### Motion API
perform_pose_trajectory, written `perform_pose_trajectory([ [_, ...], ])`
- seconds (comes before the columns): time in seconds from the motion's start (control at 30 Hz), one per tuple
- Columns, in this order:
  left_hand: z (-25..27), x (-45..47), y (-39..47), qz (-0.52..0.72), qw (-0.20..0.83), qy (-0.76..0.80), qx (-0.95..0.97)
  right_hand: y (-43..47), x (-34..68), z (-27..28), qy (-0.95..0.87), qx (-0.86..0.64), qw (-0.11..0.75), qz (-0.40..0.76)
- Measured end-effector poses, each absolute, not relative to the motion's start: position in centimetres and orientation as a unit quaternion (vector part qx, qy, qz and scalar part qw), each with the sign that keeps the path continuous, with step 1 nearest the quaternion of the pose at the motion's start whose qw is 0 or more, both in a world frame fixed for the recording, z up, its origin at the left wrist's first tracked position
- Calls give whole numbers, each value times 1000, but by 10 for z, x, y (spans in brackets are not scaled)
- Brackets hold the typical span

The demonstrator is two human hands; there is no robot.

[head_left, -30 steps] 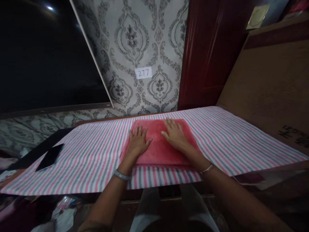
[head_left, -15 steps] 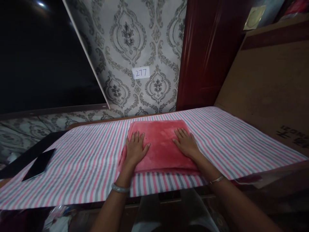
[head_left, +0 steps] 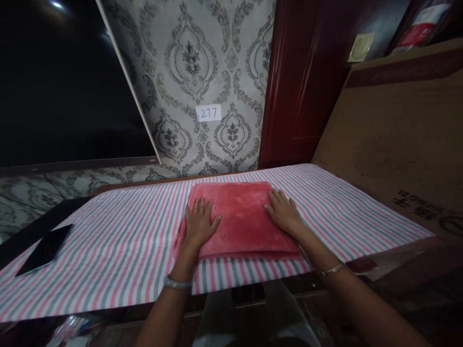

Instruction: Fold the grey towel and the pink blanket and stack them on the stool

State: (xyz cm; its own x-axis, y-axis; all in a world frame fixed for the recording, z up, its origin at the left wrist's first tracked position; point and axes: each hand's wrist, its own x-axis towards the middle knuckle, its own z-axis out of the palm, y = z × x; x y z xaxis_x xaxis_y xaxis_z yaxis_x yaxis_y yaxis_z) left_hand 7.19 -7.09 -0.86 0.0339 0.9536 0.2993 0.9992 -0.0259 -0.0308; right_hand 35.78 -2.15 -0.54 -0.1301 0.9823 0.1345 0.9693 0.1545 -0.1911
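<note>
A folded pinkish-red plush cloth (head_left: 238,221), perhaps a blanket or towel, lies in a flat, roughly square stack on the striped tablecloth (head_left: 126,241). Its layers show along the near edge. My left hand (head_left: 198,222) rests flat on the left side of the stack, fingers spread and pointing away from me. On the right edge, my right hand (head_left: 284,213) lies with its fingers stretched out over the cloth. Neither hand grasps anything. Each wrist wears a bangle.
A black phone (head_left: 47,250) lies at the left of the table. Behind stand a large dark screen (head_left: 68,86) and a patterned wall with a paper (head_left: 209,113) marked 277. A big cardboard box (head_left: 398,140) borders the right side, with a bottle (head_left: 423,26) above it.
My right hand has slid slightly outward to the right edge of the folded cloth. My left hand keeps its place on the left side. The view has shifted a little.
</note>
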Motion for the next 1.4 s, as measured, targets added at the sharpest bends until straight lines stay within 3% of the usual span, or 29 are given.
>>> perform_pose_trajectory([
  [0.17, -9, 71, -71, -98, 125, -689, -707, -7, 329, 17, -755, -634, 163, 28],
  [0.37, -11, 72, -71, -104, 129, -688, -707, 2, 321, -7, -779, -599, 167, 76],
  [0.6, 0, 72, -73, -91, 96, -697, -705, 1, 341, -20, -585, -563, 531, 243],
  [0.83, 48, 149, -60, -123, -7, -568, -814, 13, 322, -12, -425, -392, 724, 377],
  [0.97, 29, 194, -41, -105, -18, -514, -851, 11, 306, -45, -373, -422, 727, 393],
  [1.13, -11, 201, -41, -123, 14, -522, -844, 6, 308, -70, -466, -454, 692, 314],
  [1.4, 8, 140, -29, -59, 19, -584, -809, 0, 311, -61, -529, -510, 639, 229],
])
